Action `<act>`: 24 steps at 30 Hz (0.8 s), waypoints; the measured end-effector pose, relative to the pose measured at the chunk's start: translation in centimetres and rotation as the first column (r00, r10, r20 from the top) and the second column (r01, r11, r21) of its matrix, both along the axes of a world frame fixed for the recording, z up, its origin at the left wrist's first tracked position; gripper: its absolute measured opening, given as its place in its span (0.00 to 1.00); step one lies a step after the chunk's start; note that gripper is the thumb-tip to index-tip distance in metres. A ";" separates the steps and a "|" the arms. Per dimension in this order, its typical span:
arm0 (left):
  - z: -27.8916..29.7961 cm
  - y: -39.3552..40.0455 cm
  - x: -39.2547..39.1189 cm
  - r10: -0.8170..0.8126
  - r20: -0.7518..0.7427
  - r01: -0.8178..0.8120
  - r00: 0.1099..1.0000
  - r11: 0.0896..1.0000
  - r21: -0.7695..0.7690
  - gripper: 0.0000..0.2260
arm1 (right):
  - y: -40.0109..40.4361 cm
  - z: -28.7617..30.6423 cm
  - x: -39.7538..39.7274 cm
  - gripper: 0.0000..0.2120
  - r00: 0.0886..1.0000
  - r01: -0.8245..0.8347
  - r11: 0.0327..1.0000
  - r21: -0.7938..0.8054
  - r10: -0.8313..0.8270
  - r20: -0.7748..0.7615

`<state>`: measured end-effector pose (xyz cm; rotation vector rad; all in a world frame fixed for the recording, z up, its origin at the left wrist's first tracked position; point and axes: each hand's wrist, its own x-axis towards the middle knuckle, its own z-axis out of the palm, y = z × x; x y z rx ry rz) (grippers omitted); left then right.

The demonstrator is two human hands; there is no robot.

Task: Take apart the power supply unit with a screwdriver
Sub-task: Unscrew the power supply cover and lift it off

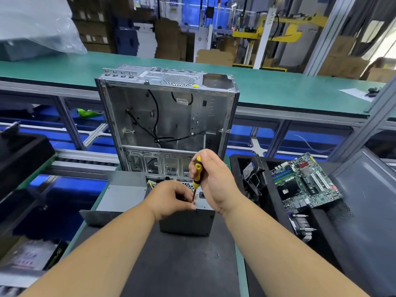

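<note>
Head view of a disassembly station. A black power supply unit [186, 221] stands on the dark mat of the worktop [175, 264], directly in front of an emptied desktop computer case [167, 116] whose open side faces the viewer, loose black cables hanging inside. The right hand [212, 179] is wrapped round the yellow-and-black handle of a screwdriver [197, 174], held nearly upright with its shaft pointing down to the top face of the unit. The left hand [171, 198] rests on the top of the unit, fingers curled and pinching near the lower end of the shaft; whether they grip the shaft itself or a screw cannot be told. A grey metal cover panel [122, 198] lies just left of the unit, touching the base of the case. To the right, a black tray [278, 202] holds a green motherboard [306, 183], with a finned heatsink [302, 226] near its front edge and a drive in a bracket [252, 174] at its left end. A grey case side panel [364, 206] lies at far right. Behind the case runs a green conveyor belt [278, 88], carrying a plastic-wrapped bundle [36, 28] at far left
</note>
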<state>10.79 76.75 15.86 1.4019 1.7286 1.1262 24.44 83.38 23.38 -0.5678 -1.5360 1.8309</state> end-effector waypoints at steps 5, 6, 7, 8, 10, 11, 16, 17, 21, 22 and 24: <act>-0.1 0.1 -0.1 -0.025 -0.017 0.025 1.000 1.000 0.008 0.07 | -1.0 -0.5 -0.7 0.15 0.999 -0.034 0.998 0.054 0.034 0.003; -0.2 0.1 -0.1 -0.023 -0.020 0.023 1.000 1.000 0.009 0.07 | -1.1 -0.5 -0.8 0.14 0.999 -0.040 0.997 0.059 0.041 -0.008; -0.3 0.1 -0.1 -0.022 -0.026 0.022 0.999 1.000 0.010 0.07 | -1.1 -0.5 -0.8 0.14 0.999 -0.048 0.997 0.053 0.049 -0.021; -0.3 0.1 -0.1 -0.020 -0.035 0.021 0.999 1.000 0.010 0.07 | -1.1 -0.4 -0.9 0.13 0.998 -0.058 0.998 0.037 0.059 -0.036; -0.5 0.2 -0.3 -0.010 -0.060 0.011 0.998 1.000 0.009 0.08 | -1.0 -0.1 -1.1 0.12 0.995 -0.077 0.997 -0.002 0.077 -0.065; -0.6 0.3 -0.4 -0.003 -0.075 0.004 0.997 1.000 0.007 0.08 | -0.9 -0.1 -1.3 0.11 0.994 -0.082 0.996 -0.017 0.080 -0.078; -0.8 0.4 -0.5 -0.019 -0.086 0.020 0.996 1.000 0.013 0.09 | -0.9 -0.4 -1.5 0.10 0.994 -0.082 0.997 -0.013 0.081 -0.074; -0.8 0.4 -0.5 -0.034 -0.074 0.036 0.997 0.999 0.019 0.10 | -0.8 -0.4 -1.5 0.10 0.997 -0.062 0.998 0.004 0.062 -0.054; -0.9 0.4 -0.7 -0.060 -0.061 0.062 0.996 0.998 0.030 0.12 | 0.2 -0.3 -0.7 0.12 0.999 0.014 0.999 0.031 -0.015 0.028; -0.9 0.4 -0.7 -0.059 -0.061 0.062 0.996 0.998 0.032 0.12 | 0.6 -0.2 -0.4 0.12 0.999 0.010 1.000 0.027 -0.011 0.043; -0.9 0.4 -0.6 -0.051 -0.068 0.054 0.996 0.998 0.040 0.12 | 1.0 0.0 0.0 0.14 0.997 -0.002 1.000 0.025 0.000 0.079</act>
